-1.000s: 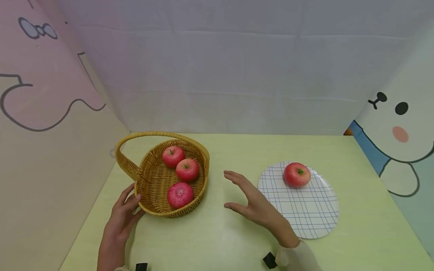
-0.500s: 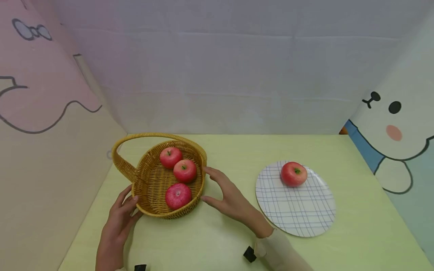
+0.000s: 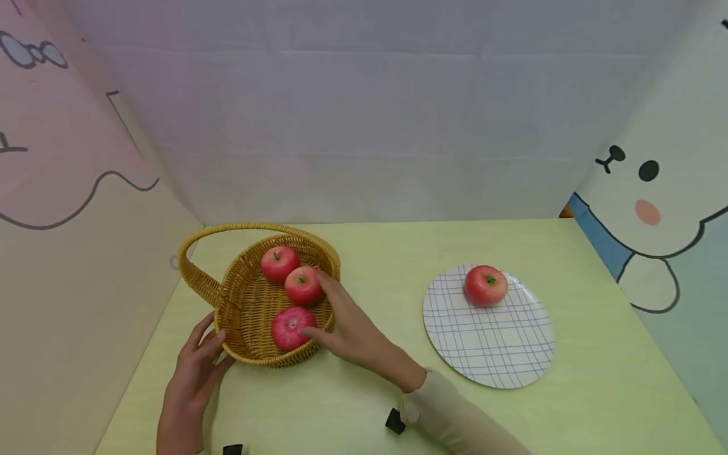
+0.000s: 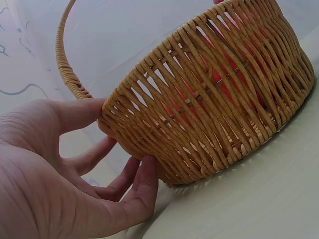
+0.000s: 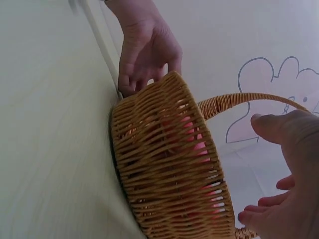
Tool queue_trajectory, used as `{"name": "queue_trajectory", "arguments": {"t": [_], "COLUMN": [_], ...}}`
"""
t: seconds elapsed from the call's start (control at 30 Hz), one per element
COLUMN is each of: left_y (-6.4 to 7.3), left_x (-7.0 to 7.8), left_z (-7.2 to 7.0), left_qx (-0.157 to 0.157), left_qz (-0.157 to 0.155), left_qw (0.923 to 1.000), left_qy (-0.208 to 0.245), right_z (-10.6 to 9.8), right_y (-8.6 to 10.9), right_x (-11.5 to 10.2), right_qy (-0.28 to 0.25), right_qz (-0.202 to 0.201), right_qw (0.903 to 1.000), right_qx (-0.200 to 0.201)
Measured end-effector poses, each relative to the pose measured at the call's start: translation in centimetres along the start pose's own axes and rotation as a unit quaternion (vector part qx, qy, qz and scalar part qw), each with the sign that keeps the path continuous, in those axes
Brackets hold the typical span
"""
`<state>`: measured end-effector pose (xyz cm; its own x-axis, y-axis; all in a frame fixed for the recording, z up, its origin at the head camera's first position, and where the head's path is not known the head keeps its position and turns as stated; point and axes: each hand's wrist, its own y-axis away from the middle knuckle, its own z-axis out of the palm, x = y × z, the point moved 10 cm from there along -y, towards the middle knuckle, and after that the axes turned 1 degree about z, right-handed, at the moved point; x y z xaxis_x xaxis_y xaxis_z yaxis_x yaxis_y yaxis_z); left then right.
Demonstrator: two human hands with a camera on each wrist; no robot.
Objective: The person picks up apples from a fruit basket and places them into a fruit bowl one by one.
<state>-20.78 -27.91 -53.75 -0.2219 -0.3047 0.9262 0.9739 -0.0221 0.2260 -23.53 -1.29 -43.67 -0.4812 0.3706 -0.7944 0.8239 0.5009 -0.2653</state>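
A brown wicker basket point(image 3: 250, 309) with an arched handle stands at left on the table, holding three red apples. My left hand point(image 3: 196, 373) grips its left side; in the left wrist view, the thumb point(image 4: 82, 114) lies at the rim and curled fingers touch the lower wall. Over the right rim reaches my right hand point(image 3: 355, 328), thumb and fingers spread apart. From the head, its fingers appear beside the middle apple point(image 3: 303, 286) and its thumb over the front apple point(image 3: 289, 328); contact cannot be told. The back apple point(image 3: 279, 263) lies farther from the hand.
To the right, a white plate point(image 3: 500, 347) with blue grid lines bears one red apple point(image 3: 486, 285). The pale green table point(image 3: 375, 253) meets a whitish back wall point(image 3: 364, 126). Side walls carry cartoon drawings.
My right hand has moved left from beside the plate to over the basket's right rim, fingers still spread. The left hand stays on the basket. The head view has shifted slightly.
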Motion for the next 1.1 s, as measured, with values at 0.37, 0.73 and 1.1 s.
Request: {"name": "queue_trajectory", "arguments": {"t": [0.37, 0.73, 1.1], "left_y": [0.1, 0.0, 0.1], "left_x": [-0.3, 0.1, 0.1], "left_z": [0.1, 0.0, 0.3], "left_qx": [0.007, 0.011, 0.011], "left_qz": [-0.008, -0.004, -0.009], "left_qw": [0.9999, 0.9999, 0.9999], "left_qy": [0.003, 0.000, 0.008], "right_z": [2.3, 3.3, 3.8], "right_y": [-2.4, -4.7, -6.2], "right_x": [0.7, 1.4, 2.7], "right_qy": [0.015, 0.077, 0.078], "right_qz": [0.119, 0.184, 0.227], "right_qw": [0.9927, 0.9798, 0.9701], "right_qx": [-0.002, -0.023, -0.036]}}
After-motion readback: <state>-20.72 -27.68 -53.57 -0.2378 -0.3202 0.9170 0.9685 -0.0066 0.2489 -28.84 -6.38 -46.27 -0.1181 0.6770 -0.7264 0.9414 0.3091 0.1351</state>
